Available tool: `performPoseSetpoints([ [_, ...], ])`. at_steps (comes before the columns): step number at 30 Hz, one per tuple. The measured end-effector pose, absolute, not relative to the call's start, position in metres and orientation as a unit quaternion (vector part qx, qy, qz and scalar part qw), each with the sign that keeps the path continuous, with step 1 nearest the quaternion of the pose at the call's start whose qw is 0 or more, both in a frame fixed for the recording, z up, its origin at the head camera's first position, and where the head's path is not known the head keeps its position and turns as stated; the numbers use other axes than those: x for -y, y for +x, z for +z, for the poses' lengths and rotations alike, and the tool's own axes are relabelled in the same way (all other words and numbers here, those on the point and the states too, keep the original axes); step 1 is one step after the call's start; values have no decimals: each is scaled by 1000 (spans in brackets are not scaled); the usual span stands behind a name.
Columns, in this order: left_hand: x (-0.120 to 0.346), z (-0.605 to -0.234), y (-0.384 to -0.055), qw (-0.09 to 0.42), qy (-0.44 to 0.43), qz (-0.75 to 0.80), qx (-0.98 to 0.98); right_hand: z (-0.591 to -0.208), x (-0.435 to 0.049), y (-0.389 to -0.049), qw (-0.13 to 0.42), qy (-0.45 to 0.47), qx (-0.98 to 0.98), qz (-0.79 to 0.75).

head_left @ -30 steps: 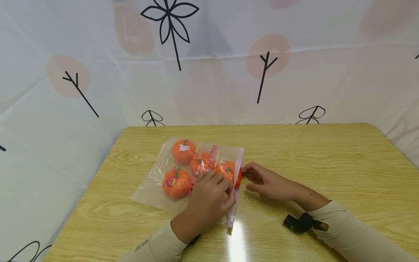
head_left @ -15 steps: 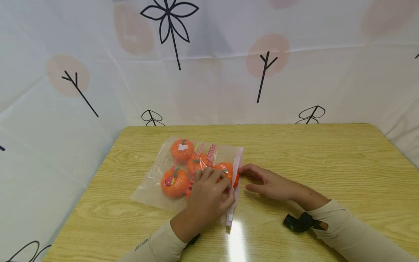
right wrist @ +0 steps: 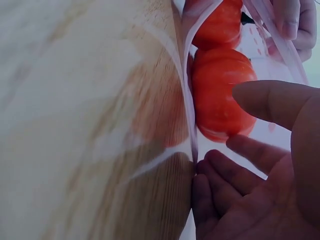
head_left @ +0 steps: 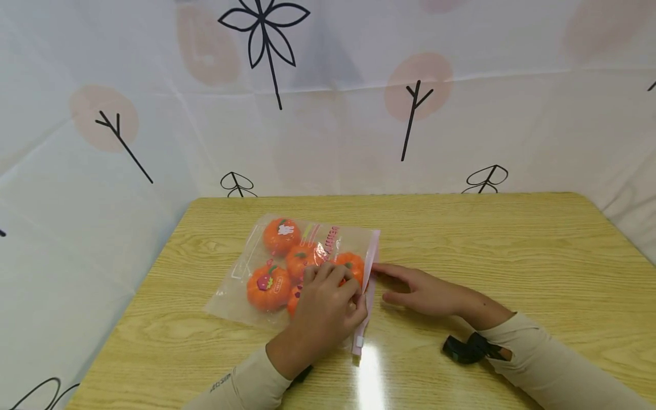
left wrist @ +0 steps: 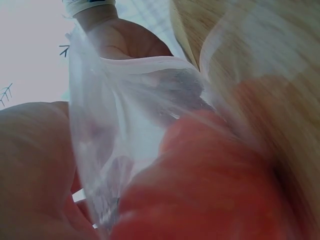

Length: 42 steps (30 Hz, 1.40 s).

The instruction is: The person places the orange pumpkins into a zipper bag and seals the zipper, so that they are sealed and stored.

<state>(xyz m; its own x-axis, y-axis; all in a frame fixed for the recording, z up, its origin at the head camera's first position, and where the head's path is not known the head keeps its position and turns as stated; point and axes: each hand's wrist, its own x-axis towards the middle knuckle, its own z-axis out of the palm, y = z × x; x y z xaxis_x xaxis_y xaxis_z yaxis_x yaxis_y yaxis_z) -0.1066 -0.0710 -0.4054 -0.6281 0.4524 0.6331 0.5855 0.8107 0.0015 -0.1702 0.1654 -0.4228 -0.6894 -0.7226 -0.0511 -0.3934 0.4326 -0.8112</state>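
A clear slider zip bag [head_left: 233,299] with a pink-edged mouth lies flat, its mouth facing right. Inside are several small orange toy pumpkins, one with a strawberry print [head_left: 268,288] near the bag's front. My left hand [head_left: 325,304] lies over the bag and pinches the upper lip of its mouth, holding it up. At the mouth, the fingers of my right hand [head_left: 427,291] reach just inside, relaxed and partly extended. The right wrist view has the nearest pumpkin [right wrist: 222,92] right at those fingertips. Seen from the left wrist, a blurred pumpkin [left wrist: 200,190] fills the bag's opening.
The wooden table [head_left: 487,239] runs under everything, with a patterned white cloth [head_left: 333,125] hanging behind it. A white slider [head_left: 360,341] sits at the near end of the bag's mouth. A black wrist camera [head_left: 463,348] is strapped under the right wrist.
The pumpkin at the mouth has slid left, fully into the bag, and the others have shifted left with it. My right fingers have straightened and followed slightly left. My left hand keeps its pinch.
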Motion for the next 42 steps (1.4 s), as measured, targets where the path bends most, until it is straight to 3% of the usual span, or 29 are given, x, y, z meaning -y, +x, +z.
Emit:
performPoseSetpoints([
  [16, 71, -408, -108, 332, -292, -109, 890, -422, -164, -168, 179, -389, -814, -392],
  [28, 71, -406, -107, 303, -297, -117, 898, -421, -162, -165, 193, -381, -828, -363],
  [42, 72, -408, -109, 309, -307, -121, 892, -421, -163, -166, 214, -402, -822, -341],
])
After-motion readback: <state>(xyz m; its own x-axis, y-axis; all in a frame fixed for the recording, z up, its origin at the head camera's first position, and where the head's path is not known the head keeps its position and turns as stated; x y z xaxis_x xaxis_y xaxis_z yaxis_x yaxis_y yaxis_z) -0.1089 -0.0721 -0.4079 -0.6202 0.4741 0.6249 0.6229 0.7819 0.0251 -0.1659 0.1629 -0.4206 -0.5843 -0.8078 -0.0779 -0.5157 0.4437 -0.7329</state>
